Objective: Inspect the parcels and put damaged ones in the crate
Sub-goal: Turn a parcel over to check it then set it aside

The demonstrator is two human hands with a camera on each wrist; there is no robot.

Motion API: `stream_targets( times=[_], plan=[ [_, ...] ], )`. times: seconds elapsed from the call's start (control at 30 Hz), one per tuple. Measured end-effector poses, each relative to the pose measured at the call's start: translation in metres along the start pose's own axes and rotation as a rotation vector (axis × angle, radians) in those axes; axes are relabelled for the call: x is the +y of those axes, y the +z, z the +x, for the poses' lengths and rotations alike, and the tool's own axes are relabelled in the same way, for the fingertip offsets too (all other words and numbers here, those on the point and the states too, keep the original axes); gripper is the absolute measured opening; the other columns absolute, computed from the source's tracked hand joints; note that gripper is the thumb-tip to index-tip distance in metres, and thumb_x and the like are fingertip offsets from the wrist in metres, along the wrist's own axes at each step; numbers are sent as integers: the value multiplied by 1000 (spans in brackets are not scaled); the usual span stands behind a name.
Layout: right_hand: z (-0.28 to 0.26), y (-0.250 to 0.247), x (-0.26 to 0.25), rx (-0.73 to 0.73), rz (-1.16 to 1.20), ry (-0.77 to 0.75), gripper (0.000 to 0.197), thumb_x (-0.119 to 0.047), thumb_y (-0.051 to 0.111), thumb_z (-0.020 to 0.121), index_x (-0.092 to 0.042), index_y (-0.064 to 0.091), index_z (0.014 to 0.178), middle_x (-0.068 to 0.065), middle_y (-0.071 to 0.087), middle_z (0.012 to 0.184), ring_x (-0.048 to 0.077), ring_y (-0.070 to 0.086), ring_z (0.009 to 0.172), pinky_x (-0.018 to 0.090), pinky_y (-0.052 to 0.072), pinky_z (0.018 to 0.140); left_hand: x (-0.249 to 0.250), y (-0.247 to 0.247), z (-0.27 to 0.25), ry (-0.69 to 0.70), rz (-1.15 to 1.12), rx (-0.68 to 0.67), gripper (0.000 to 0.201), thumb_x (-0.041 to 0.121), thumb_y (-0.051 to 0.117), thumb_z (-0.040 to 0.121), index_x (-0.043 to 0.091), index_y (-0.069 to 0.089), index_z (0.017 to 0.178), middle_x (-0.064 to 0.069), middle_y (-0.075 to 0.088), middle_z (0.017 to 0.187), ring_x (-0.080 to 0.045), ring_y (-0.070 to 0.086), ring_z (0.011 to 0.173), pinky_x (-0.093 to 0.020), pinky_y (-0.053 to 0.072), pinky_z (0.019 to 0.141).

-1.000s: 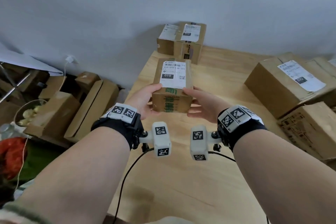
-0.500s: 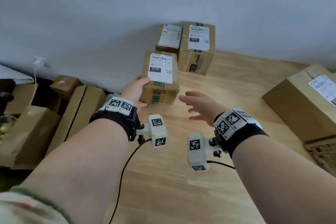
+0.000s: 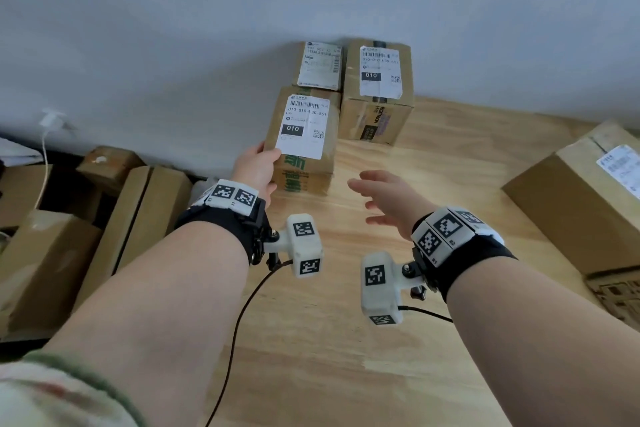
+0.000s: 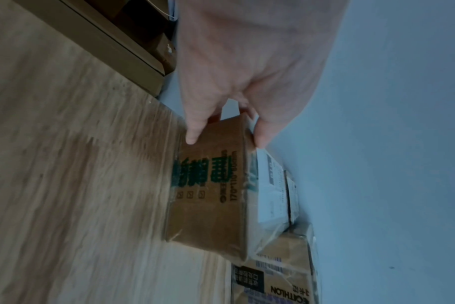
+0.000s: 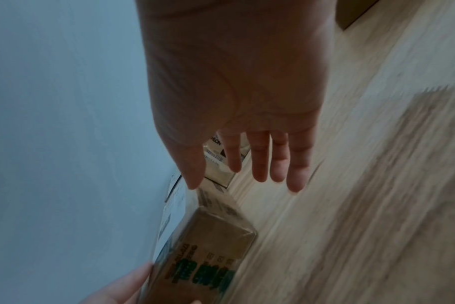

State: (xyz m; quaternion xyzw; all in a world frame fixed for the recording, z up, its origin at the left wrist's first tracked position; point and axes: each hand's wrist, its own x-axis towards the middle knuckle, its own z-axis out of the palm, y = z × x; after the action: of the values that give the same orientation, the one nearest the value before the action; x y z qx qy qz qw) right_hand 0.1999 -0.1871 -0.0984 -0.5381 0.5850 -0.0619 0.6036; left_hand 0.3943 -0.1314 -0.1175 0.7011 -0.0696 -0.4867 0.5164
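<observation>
Parcel (image 3: 304, 139): left hand (image 3: 256, 172) grips its near corner, likely setting it by far-edge boxes (image 3: 377, 94); right hand (image 3: 388, 204) open, empty.

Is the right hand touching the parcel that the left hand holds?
Apart. In the head view bare table shows between the open right hand and the parcel, which only the left hand grips.

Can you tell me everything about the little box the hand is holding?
The box is small brown cardboard with green printing on its side and a white shipping label on top reading 010. Shiny clear tape covers it. The left hand grips its near left corner, thumb on top. It sits at the back left of the wooden table, close in front of two other boxes by the wall. I see no tears or dents.
</observation>
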Motion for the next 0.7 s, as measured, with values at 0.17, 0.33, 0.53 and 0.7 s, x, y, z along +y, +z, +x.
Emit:
stream_targets(
  times=[0.17, 0.33, 0.53, 0.7],
  plan=[
    [-20, -20, 8, 20, 17, -18, 54, -30, 63, 95, -15, 45, 143, 9, 52, 137, 24, 50, 117, 38, 51, 87, 9, 11, -20, 69, 187, 164, 11, 12, 51, 95, 16, 60, 89, 3, 58, 85, -11, 52, 74, -36, 50, 90],
    [-45, -55, 23, 67, 26, -57, 50, -30, 63, 95, -12, 49, 139, 9, 57, 128, 24, 53, 112, 38, 52, 88, 15, 23, -34, 97, 274, 283, 17, 19, 52, 88, 8, 63, 96, -11, 66, 101, -27, 54, 83, -44, 52, 92],
    [-80, -119, 56, 179, 22, -99, 46, -29, 65, 93, -13, 54, 135, 7, 60, 123, 22, 56, 112, 35, 53, 84, 4, 88, -92, 34, 243, 75, 26, 17, 54, 93, 20, 44, 70, 1, 43, 71, -11, 41, 57, -25, 41, 52],
    [-116, -193, 94, 408, -96, -179, 41, -26, 70, 88, -13, 62, 125, 2, 63, 112, 16, 59, 94, 34, 53, 89, -26, 164, -155, 5, 293, -88, 16, 11, 55, 94, 11, 52, 78, -6, 51, 79, -18, 44, 66, -29, 37, 57]
  ],
)
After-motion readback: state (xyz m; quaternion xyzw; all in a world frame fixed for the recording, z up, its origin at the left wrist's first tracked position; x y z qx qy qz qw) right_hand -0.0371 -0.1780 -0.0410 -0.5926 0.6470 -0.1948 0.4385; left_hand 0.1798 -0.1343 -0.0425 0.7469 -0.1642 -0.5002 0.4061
